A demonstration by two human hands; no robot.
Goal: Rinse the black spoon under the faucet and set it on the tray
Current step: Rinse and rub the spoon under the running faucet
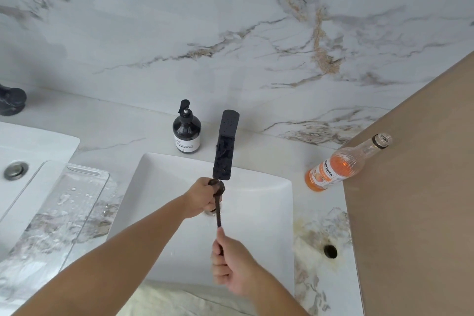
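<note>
Spoon [218, 209]: over the sink [269, 202], bowl just under the faucet [225, 147], handle running back toward the person.
Right hand [230, 264]: grip closed around the handle end.
Left hand [201, 197]: fingers on the bowl, seemingly rubbing it.
Tray [77, 202]: on the bench left of the sink, nearer the left hand.
Next: likely swing the spoon leftward to the tray.

Both hands hold black spoon [218, 202] under faucet [225, 146]
</note>
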